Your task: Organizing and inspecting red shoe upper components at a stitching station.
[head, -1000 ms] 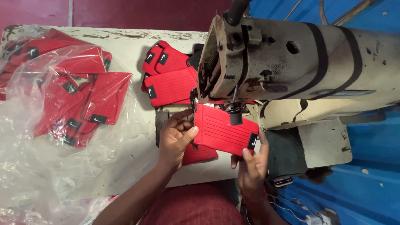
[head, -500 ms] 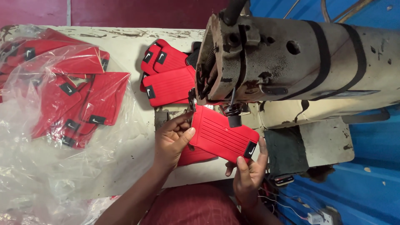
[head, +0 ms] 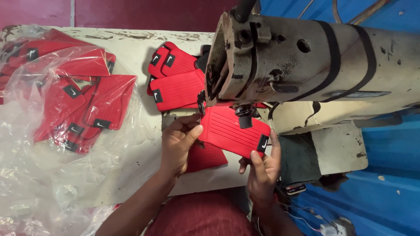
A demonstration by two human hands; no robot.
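Note:
A red ribbed fabric piece (head: 232, 131) with a small black tag lies under the head of a worn beige sewing machine (head: 306, 65). My left hand (head: 179, 142) pinches its left edge, thumb on top. My right hand (head: 262, 168) holds its lower right corner near the black tag. Another red piece (head: 205, 157) lies beneath it on the table, partly hidden. The needle area is hidden behind the machine head.
A stack of finished red pieces (head: 175, 83) lies behind the machine head. A crumpled clear plastic bag (head: 57, 144) with several red pieces (head: 83, 105) covers the left of the pale table (head: 131, 48). Blue surfaces and cables sit at the right.
The red piece has shifted slightly under the machine head; my right hand slid along its lower right corner. My left hand stays on the left edge.

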